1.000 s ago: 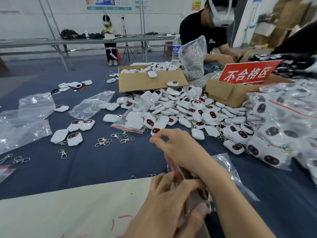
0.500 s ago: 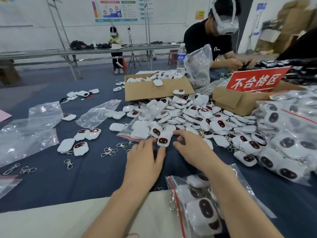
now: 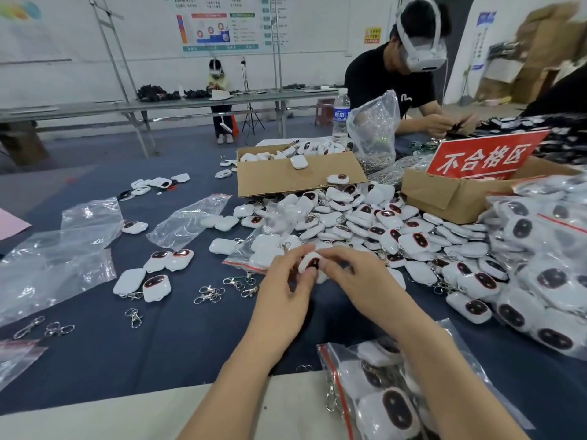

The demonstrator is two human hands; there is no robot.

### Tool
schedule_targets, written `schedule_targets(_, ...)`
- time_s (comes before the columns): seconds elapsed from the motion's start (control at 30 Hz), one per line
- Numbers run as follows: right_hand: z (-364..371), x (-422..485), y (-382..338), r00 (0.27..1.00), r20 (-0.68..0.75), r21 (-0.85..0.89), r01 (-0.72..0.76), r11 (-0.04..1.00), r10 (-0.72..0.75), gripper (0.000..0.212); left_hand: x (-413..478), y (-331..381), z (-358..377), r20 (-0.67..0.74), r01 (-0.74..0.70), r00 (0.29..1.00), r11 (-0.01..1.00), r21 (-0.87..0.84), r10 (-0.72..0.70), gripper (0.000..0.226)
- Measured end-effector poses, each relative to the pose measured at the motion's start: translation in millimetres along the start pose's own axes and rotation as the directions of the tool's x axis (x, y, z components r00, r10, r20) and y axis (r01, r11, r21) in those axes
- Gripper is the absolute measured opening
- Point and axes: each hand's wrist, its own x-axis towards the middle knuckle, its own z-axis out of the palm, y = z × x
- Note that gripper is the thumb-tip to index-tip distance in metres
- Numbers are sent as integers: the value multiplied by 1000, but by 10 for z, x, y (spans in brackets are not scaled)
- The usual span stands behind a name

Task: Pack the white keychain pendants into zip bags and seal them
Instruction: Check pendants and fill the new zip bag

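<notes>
Both my hands meet at the near edge of a big pile of white keychain pendants (image 3: 374, 223) on the dark blue table. My left hand (image 3: 286, 290) and my right hand (image 3: 355, 277) pinch one white pendant with a dark oval face (image 3: 313, 263) between their fingertips. A zip bag with a red seal strip (image 3: 381, 392), filled with pendants, lies under my right forearm at the near edge. Another partly filled zip bag (image 3: 263, 249) lies just beyond my hands.
Empty clear bags (image 3: 57, 258) and loose metal clasps (image 3: 209, 293) lie on the left. An open cardboard box (image 3: 295, 179) of pendants stands behind the pile. A box with a red sign (image 3: 482, 160) and stacked filled bags (image 3: 540, 265) are on the right. A person works across the table.
One second ago both hands were on the filled bag at the near edge. They left it lying there, reached forward to the pile, and now pinch a single pendant.
</notes>
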Motion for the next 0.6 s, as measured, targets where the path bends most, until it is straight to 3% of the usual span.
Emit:
schedule_targets(0.07, 10, -9, 0, 999, 51, 79, -23, 997, 19, 5, 9, 0, -16, -41, 51, 998, 994, -94, -55, 29)
schedule_targets(0.17, 16, -16, 2, 994, 87, 191, -86, 978, 70, 5, 32, 0, -65, -26, 131, 990, 971, -198, -139, 14)
schedule_targets(0.6, 19, -50, 36, 976, 161, 302, -191, 934, 148, 9, 32, -11, -19, 42, 138, 989, 990, 26, -139, 28)
